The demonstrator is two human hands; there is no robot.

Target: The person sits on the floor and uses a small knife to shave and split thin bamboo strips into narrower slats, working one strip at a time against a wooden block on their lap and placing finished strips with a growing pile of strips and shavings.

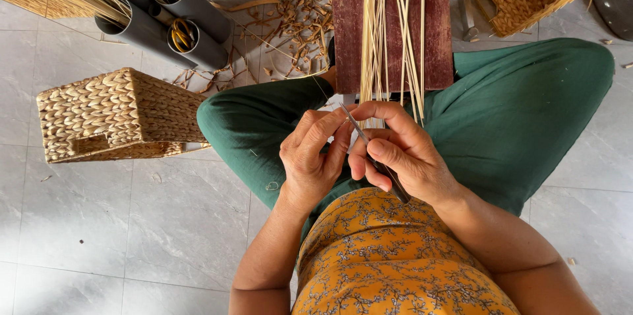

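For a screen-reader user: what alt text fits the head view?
Seated on a tiled floor, a person's right hand holds a thin metal blade against pale straw strips steadied by the left hand; a woven basket sits nearby.

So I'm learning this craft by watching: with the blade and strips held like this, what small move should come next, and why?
Probably draw the thin knife a little further along the pale reed strips. The right hand has the blade angled at the strips' near ends, the left hand pinches them there, and they lie fanned over the reddish board, so they look braced for a cut.
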